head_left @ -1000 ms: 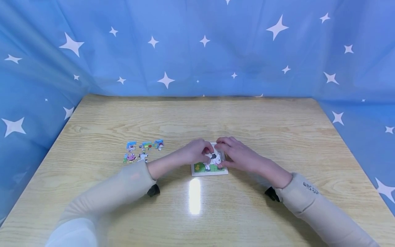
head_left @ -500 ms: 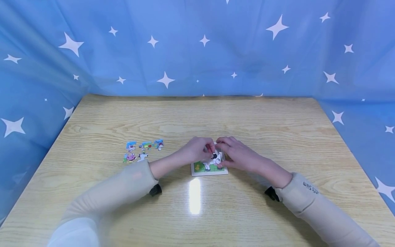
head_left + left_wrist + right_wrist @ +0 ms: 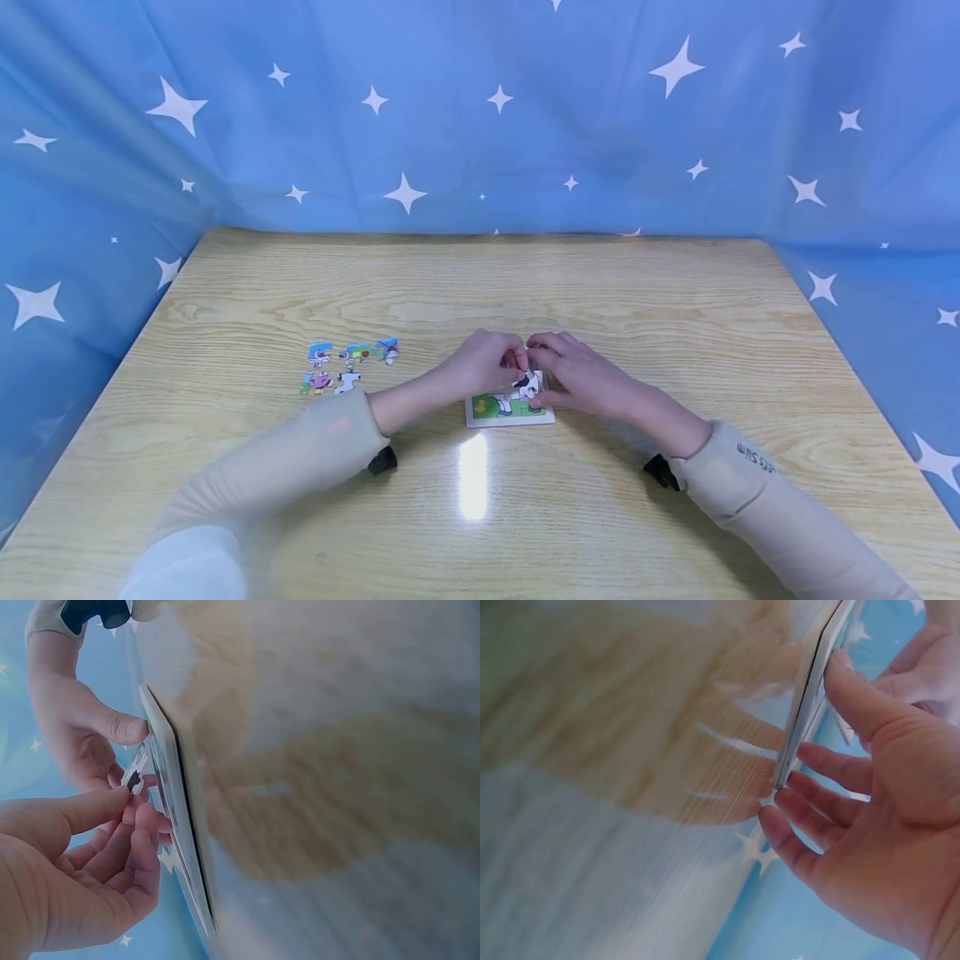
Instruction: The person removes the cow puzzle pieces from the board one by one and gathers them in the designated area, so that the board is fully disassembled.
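Observation:
Between its thumb and index finger, my left hand (image 3: 487, 360) pinches a small white puzzle piece (image 3: 135, 780) with a black patch. The piece tilts close over a white-rimmed puzzle board (image 3: 512, 422), which shows a cow, green grass and a yellow duckling. My right hand (image 3: 573, 371) holds the board at its right side. In the right wrist view its thumb (image 3: 855, 694) presses along the board's edge, while the fingers bend around the far corner. Both hands cover the upper part of the board in the head view.
Several loose puzzle pieces lie left of the board in two rows, among them a blue-topped piece (image 3: 320, 350), a pink one (image 3: 320, 381) and a white one (image 3: 348, 381). A starry blue curtain (image 3: 450, 125) hangs behind the wooden table (image 3: 600, 517).
My left hand has shifted slightly right, toward the right hand, with the piece in its pinch. The right hand and the loose pieces have kept their places.

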Demonstrator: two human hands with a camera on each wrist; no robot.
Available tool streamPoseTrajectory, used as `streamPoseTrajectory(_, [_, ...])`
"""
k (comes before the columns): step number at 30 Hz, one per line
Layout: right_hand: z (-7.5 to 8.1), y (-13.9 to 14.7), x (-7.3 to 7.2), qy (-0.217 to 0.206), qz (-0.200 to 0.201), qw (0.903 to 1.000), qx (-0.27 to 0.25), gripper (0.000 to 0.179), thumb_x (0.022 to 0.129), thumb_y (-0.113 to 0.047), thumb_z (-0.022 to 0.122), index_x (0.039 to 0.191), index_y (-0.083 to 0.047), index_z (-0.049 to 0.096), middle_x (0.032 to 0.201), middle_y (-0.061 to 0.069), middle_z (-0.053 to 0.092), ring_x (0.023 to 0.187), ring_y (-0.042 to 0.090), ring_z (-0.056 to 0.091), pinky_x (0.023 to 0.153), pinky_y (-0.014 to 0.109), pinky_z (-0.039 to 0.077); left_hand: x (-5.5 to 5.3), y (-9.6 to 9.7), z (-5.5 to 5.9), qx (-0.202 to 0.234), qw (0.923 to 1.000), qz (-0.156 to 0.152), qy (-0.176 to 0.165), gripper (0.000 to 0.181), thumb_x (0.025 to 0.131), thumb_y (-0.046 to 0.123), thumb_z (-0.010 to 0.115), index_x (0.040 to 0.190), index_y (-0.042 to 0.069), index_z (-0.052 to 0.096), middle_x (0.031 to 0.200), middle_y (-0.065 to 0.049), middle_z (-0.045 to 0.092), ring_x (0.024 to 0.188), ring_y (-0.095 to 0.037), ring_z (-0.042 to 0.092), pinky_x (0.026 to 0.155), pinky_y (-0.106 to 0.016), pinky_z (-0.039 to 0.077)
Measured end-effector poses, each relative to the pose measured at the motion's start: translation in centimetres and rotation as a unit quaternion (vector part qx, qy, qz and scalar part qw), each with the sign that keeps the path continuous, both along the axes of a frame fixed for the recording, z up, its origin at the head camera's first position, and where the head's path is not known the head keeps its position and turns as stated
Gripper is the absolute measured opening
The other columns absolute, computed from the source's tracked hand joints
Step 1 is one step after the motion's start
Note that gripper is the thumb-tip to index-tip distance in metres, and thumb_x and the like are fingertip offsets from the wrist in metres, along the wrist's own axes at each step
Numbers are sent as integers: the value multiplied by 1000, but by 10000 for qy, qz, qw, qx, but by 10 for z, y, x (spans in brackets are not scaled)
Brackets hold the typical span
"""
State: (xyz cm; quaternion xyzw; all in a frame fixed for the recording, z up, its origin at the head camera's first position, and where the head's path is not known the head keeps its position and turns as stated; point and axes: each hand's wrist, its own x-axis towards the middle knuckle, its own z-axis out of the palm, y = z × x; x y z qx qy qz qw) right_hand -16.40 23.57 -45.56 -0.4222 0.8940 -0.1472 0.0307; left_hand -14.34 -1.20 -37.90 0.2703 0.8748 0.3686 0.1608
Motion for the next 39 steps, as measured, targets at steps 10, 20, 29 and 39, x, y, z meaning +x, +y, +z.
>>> streamPoseTrajectory(10, [3, -2, 3, -49, -8, 10000, -9, 70, 100, -55, 78, 150, -8, 63, 157, 12, 55, 143, 33, 51, 119, 57, 45, 4, -7, 4, 79, 9995, 102, -287, 10, 98, -8, 76, 102, 1, 74, 93, -10, 77, 80, -13, 68, 70, -18, 54])
streamPoseTrajectory(20, [4, -3, 3, -111, -75, 9999, -2, 72, 99, -51, 80, 152, -5, 62, 157, 13, 56, 142, 33, 52, 116, 56, 48, 9, -19, 8, -11, 9997, 8, -228, 9, 101, -6, 74, 106, 1, 75, 89, -7, 76, 75, -11, 65, 65, -18, 50])
streamPoseTrajectory(29, [10, -4, 8, -33, -57, 9999, -118, 71, 97, -46, 85, 150, -3, 63, 156, 16, 56, 143, 36, 51, 117, 59, 46, 13, -33, 9, -144, 9997, -96, -179, 10, 102, -4, 73, 107, 1, 80, 89, -4, 76, 77, -9, 62, 69, -19, 49])
streamPoseTrajectory(39, [0, -1, 1, 64, -25, 10000, -1, 73, 96, -48, 86, 151, -5, 63, 156, 12, 56, 142, 32, 52, 116, 54, 48, 15, -49, 0, 10, 9999, -7, -143, 10, 103, -1, 72, 105, 4, 81, 89, -1, 75, 80, -11, 61, 76, -25, 51])
